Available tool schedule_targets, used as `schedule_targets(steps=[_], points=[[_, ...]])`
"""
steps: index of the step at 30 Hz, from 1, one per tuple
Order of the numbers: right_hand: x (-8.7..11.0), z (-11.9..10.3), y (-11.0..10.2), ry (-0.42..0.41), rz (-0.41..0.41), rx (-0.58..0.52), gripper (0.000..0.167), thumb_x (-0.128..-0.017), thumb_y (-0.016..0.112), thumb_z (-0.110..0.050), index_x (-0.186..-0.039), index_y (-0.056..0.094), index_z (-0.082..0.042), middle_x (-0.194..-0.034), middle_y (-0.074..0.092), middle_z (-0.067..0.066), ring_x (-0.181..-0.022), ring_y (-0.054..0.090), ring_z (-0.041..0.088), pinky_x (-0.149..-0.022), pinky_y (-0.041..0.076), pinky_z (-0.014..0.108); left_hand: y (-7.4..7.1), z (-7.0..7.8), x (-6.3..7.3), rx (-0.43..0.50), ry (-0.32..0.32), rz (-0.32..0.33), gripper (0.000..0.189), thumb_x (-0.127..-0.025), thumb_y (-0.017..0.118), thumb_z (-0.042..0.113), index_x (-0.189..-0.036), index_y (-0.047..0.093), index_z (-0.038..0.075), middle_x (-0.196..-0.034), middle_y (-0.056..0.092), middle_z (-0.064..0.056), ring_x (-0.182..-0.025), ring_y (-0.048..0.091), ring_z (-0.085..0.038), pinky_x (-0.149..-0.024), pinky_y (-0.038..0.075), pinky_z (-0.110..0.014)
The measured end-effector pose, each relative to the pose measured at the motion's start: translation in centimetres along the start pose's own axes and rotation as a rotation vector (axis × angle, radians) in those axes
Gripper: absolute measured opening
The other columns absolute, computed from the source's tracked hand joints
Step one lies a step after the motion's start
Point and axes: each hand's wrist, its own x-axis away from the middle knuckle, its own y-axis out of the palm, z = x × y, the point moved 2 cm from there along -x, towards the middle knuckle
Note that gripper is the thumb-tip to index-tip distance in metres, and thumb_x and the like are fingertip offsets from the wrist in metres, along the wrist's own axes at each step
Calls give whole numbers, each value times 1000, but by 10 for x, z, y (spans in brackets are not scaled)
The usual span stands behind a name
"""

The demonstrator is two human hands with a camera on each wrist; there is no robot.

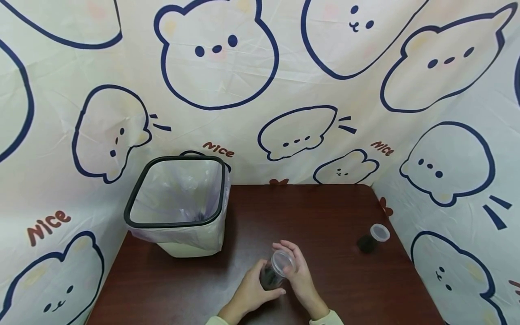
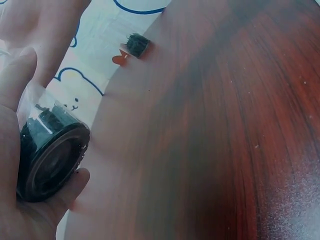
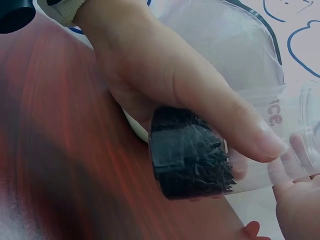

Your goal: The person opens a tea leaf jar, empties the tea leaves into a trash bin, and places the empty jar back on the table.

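Observation:
My left hand (image 1: 253, 286) grips a clear plastic jar (image 1: 270, 276) by its lower body, with the thumb on one side and fingers on the other. Dark, dry shreds (image 3: 192, 155), perhaps tea leaves, are gathered at the jar's base. The jar is tilted above the table, its clear lid (image 1: 283, 258) toward the right hand. My right hand (image 1: 302, 277) is around this top end, thumb against the lid and fingers reaching past its far side. In the left wrist view, the jar's round base (image 2: 55, 162) faces the camera.
A second clear jar (image 1: 369, 243) with dark contents and a whitish lid stands at the table's right side. At the back left is a pale bin (image 1: 188, 248) with a dark rim and plastic liner. Patterned cloth (image 1: 243, 131) surrounds the brown table (image 1: 325, 216).

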Motion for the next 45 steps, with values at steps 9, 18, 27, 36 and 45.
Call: schedule_targets(steps=[9,18,27,36,45], points=[[4,7,2,20,25,-30,73,-95,74,-17,-139,28,19,-140,56,25,-131,55,21,-107,43,31,0,-1,0,7,0,11,60,-76,90,38,-120,56,17,-111,65,6,-97,60,-10,-85,48,-31],[5,5,5,65,56,-40,72,-93,75,-11,-138,26,20,-140,57,17,-129,56,19,-105,45,29,-1,0,-2,-8,27,33,59,-77,89,41,-118,55,16,-114,66,2,-99,61,-11,-85,49,-32],[5,6,9,140,110,-14,62,-92,74,-4,-136,34,14,-137,58,23,-123,59,19,-101,48,30,-2,-2,-1,0,10,40,61,-77,89,42,-119,56,15,-116,65,2,-100,61,-12,-85,49,-33],[8,6,9,169,119,43,55,-94,71,-3,-136,38,12,-135,62,10,-123,59,20,-103,47,32,-1,-2,0,-4,18,37,60,-77,89,42,-118,55,16,-116,65,3,-102,61,-12,-87,49,-33],[8,4,9,159,102,36,55,-94,70,-2,-137,38,11,-135,62,8,-123,59,20,-103,47,34,-1,-2,-1,-8,27,35,60,-76,90,41,-118,55,17,-117,66,2,-102,61,-12,-87,50,-33]])
